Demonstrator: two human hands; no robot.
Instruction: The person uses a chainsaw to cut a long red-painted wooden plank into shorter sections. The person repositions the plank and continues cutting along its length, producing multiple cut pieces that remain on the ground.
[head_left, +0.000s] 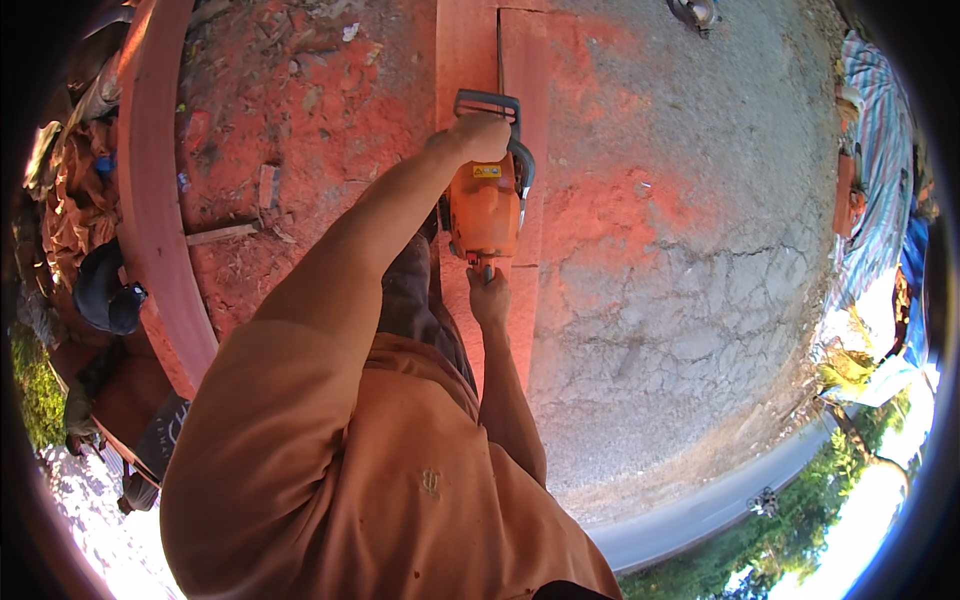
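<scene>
An orange chainsaw [484, 215] with a dark front guard lies over a broad reddish timber [530, 110] in front of me. My left hand [482, 136] is closed around its front handle, just behind the guard. Lower down, my right hand [489, 297] grips the rear handle; its fingers are partly hidden. A thin dark line [499, 50] runs along the timber ahead of the saw. Whether it is the guide bar or a cut, I cannot tell. The timber continues under the saw toward my legs.
Red sawdust [330, 120] covers much of the ground. A long reddish plank [150, 170] runs along the left, near a dark rounded object [108, 290]. A small wood strip [222, 233] lies beside it. Cracked grey pavement [680, 320] and a striped tarp [875, 160] are to the right.
</scene>
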